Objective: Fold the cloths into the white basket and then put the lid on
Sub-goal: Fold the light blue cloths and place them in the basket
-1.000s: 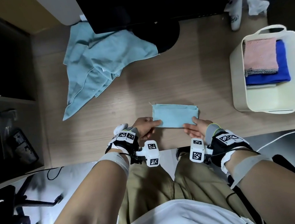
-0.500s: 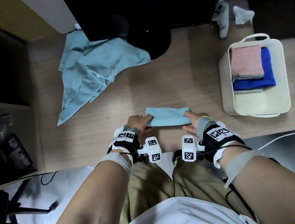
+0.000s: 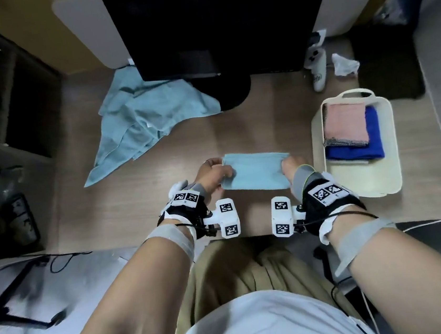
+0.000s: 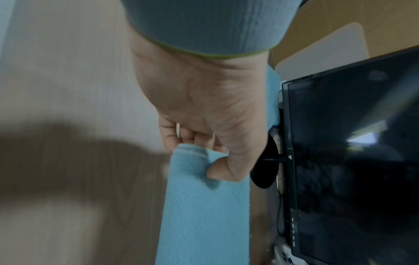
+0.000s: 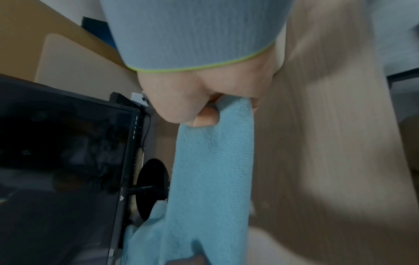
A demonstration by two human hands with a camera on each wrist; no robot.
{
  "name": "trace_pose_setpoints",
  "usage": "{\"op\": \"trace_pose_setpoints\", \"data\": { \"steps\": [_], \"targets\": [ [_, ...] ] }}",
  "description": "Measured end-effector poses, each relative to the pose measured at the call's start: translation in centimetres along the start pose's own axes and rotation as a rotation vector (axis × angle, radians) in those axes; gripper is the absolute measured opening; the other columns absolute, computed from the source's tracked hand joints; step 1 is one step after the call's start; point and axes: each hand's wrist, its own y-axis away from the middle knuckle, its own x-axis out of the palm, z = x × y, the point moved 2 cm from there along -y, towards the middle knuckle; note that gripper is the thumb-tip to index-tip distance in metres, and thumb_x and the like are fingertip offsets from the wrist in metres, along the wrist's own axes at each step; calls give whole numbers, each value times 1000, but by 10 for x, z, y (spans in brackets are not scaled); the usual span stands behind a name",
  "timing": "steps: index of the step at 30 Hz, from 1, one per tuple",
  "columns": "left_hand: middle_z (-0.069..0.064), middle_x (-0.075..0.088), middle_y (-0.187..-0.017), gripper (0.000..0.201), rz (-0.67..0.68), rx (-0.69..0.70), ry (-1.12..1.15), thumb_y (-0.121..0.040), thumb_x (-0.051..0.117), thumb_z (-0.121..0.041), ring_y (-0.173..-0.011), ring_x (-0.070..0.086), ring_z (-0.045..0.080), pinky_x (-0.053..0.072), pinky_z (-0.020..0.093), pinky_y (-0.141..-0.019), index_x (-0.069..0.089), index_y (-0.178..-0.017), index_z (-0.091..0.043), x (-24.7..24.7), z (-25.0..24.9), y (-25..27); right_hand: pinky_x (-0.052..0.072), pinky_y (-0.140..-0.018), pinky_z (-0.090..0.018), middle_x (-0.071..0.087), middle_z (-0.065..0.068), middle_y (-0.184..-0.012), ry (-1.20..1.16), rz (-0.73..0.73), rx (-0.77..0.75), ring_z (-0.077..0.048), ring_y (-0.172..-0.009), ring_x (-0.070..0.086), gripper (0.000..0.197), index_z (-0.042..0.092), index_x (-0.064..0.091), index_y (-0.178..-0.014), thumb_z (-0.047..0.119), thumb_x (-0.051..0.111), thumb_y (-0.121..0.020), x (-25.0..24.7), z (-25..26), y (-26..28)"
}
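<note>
At the near edge of the desk (image 3: 142, 214) you've got the folded light-blue cloth (image 3: 255, 172) pinched at both short ends. The left hand (image 3: 213, 177) has its thumb curled over the top layer with the fingers (image 4: 179, 136) tucked underneath, and the right hand (image 3: 292, 168) does pretty much the same thing, thumb on top and fingers (image 5: 255, 103) wrapped under the edge. So both are closed on fabric, not just resting on it. Makes sense: gripping through all the layers at each end keeps the fold from sliding apart, and pulling the two ends apart a bit keeps the cloth flat and taut between your hands. From the wrist views it hangs in a straight band, so I'd guess it's lifted clear of the desk or only brushing it; can't tell for sure.

Moving out from there, the white basket (image 3: 318, 139) sits just to your right, with a pink cloth (image 3: 345, 122) stacked on a dark blue cloth (image 3: 371, 147) at its far end. The near half looks free, which is probably where this one goes.

Further off on the left, a crumpled pile of blue cloth (image 3: 142, 120) lies by the monitor (image 3: 211, 25), still unfolded, so I'd say you're midway. I can't spot the lid anywhere.
</note>
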Motion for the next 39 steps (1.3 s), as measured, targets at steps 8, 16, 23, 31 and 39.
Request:
{"op": "trace_pose_setpoints", "data": {
  "steps": [8,16,23,31,39],
  "targets": [
    [2,67,-88,36,224,56,34,-59,66,-20,-83,61,20,48,31,-74,64,-95,-17,71,-27,-7,41,-88,-29,51,-20,-138,31,-174,36,-32,-127,48,39,-2,49,-134,11,35,-100,-72,-11,1],
    [7,73,-102,24,281,140,-146,-78,77,-6,-85,70,19,55,27,-73,65,-98,-10,152,-35,-7,39,-100,-32,52,-17,-139,103,-330,26,-32,-123,52,36,-1,53,-131,8,39,-99,-153,-27,-11],
    [1,73,-92,32,42,191,-477,-70,81,-18,-78,67,15,54,24,-73,69,-99,-14,227,-29,-2,47,-76,-28,68,-12,-108,301,-283,-15,-31,-87,61,24,6,66,-106,17,55,-89,-231,-42,-41],
    [-2,65,-100,38,16,322,-738,-82,68,-17,-84,64,17,52,23,-65,63,-119,-27,249,-41,22,50,-76,-27,68,-6,-82,314,-181,-186,-27,-75,59,19,13,73,-88,24,66,-75,-247,-37,-53],
    [-4,74,-95,19,93,481,-1346,-85,65,-25,-78,67,14,44,22,-59,73,-102,-26,264,-54,8,46,-69,-20,73,-5,-96,521,-225,-101,-24,-73,60,18,17,74,-94,16,71,-77,-238,-50,-61]
  ]
}}
